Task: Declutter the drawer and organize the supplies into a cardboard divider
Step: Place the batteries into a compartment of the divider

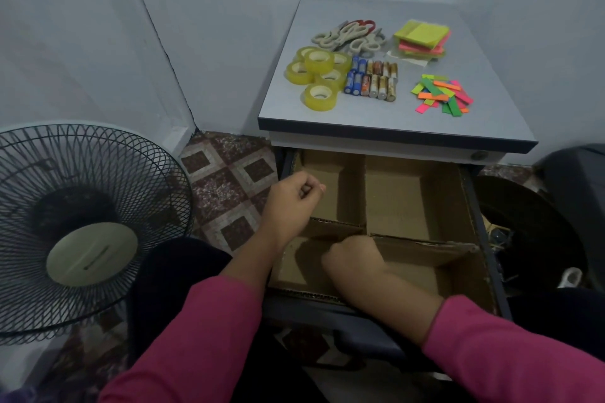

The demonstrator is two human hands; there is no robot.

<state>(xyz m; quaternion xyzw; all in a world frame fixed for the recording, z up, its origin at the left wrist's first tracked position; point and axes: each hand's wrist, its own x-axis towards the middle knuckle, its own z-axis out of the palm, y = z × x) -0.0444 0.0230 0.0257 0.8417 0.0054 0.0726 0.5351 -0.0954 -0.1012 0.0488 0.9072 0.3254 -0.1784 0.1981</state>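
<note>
The open drawer (pixel 484 232) holds a brown cardboard divider (pixel 425 250) with several bare compartments. My left hand (pixel 289 203) hovers over the far left compartment, its fingers curled and thumb against the index finger, with nothing visible in it. My right hand (pixel 353 260) is at the middle of the divider's cross wall, its fingers curled down over the wall's edge and hidden. On the cabinet top (pixel 343 114) lie the supplies: tape rolls (pixel 319 75), batteries (pixel 373 80), scissors (pixel 352 36), sticky notes (pixel 422 39) and neon paper strips (pixel 442 95).
A standing fan (pixel 88 226) lies close on the left, over the patterned floor (pixel 229 180). A dark round object (pixel 530 232) and a dark seat (pixel 576 180) crowd the right side of the drawer. Walls close the corner behind the cabinet.
</note>
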